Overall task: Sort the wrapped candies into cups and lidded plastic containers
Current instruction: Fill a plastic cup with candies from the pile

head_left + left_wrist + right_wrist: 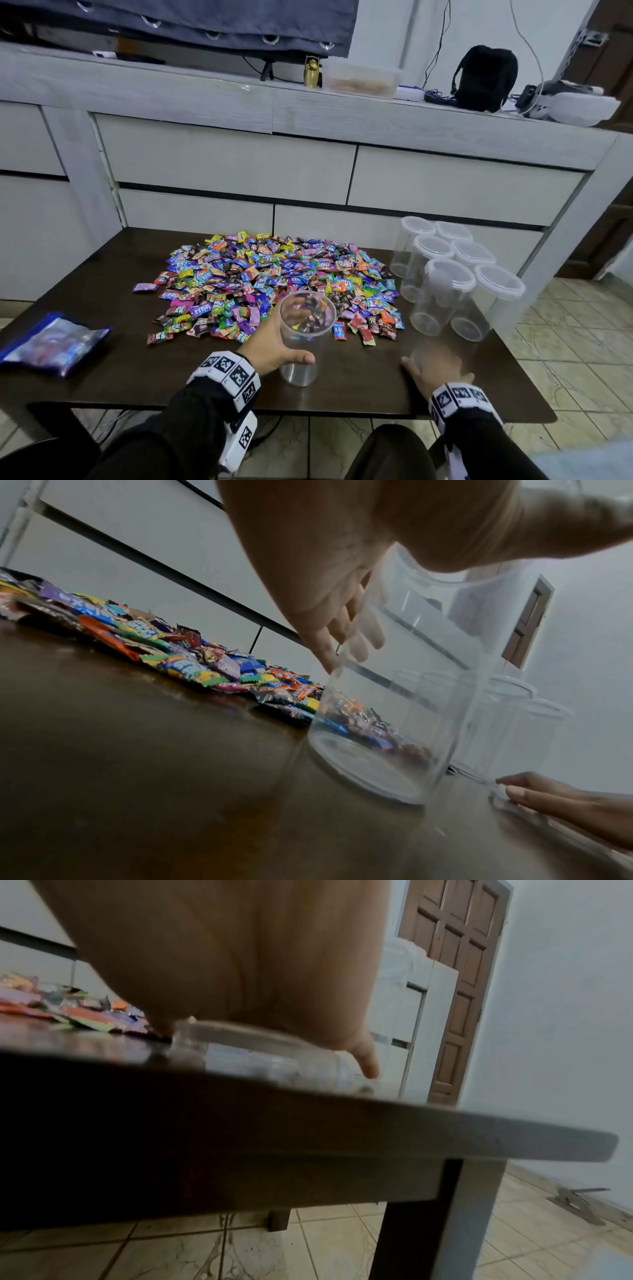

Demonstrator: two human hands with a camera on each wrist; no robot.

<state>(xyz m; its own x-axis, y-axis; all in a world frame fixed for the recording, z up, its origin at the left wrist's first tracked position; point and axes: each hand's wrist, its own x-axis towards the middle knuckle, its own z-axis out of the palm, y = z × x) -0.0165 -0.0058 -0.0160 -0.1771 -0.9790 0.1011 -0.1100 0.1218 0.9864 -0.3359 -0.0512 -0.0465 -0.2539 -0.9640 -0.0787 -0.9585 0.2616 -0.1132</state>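
Observation:
A heap of wrapped candies (274,281) covers the middle of the dark table (191,383). In front of it stands a clear lidless container (301,349), empty, with the candies showing through its wall. My left hand (274,342) grips its side, thumb toward me and fingers on the far side; the left wrist view shows the container (394,710) upright on the table. To the right, my right hand (435,363) lies blurred over a clear lid (257,1047) flat on the table, thumb and outer finger curled down at its rim.
Several tall clear containers with lids (448,294) stand grouped at the table's right side. A blue plastic bag (51,342) lies at the left. The table's front edge (342,1123) runs just under my right wrist. A grey drawer cabinet (239,164) stands behind.

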